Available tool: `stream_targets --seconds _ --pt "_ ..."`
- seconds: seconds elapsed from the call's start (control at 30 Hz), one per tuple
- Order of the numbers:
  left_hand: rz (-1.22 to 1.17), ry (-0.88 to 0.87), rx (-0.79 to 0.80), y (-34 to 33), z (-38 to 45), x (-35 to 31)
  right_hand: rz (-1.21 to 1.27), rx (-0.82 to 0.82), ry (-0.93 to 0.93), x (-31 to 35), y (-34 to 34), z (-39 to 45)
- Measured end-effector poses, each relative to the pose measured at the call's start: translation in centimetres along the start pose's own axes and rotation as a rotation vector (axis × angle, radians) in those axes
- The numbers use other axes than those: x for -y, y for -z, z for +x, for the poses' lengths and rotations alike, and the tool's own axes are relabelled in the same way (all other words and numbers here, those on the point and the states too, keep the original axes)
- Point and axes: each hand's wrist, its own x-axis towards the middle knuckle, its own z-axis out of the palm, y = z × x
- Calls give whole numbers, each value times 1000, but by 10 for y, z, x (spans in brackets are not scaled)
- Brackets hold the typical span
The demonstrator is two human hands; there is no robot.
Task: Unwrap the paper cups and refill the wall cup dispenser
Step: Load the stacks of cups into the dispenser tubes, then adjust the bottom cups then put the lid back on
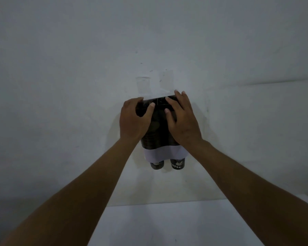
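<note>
A dark wall cup dispenser (158, 134) with a pale band (160, 153) across its lower part hangs on the white wall. Two black paper cups poke out below it, one on the left (157, 166) and one on the right (177, 164) with white "COFFEE" lettering. My left hand (133, 119) grips the dispenser's upper left side, thumb across the front. My right hand (182, 118) lies over the upper right, fingers reaching the top lid (161, 101). Dark cup stacks show faintly through the tinted body.
Two strips of clear tape (143, 86) stick to the wall just above the dispenser. A white tabletop (167, 226) stands below against the wall. The wall (60, 68) is bare on both sides.
</note>
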Motion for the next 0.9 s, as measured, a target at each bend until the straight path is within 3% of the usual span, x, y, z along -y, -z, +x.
stream_targets --seconds 0.13,0.37,0.57,0.77,0.9 --pt "-104 73 -13 1 -32 6 95 -15 -70 0 5 -19" --pt "-160 287 21 -7 -92 39 233 83 -438 -15 0 -92" --pt "-125 414 206 -15 -130 63 248 176 -664 -37 -5 -132" --pt "-16 512 415 -31 -152 85 250 222 -741 -57 -18 -142" --pt "-97 553 428 -44 -147 90 340 264 -829 -63 -27 -135"
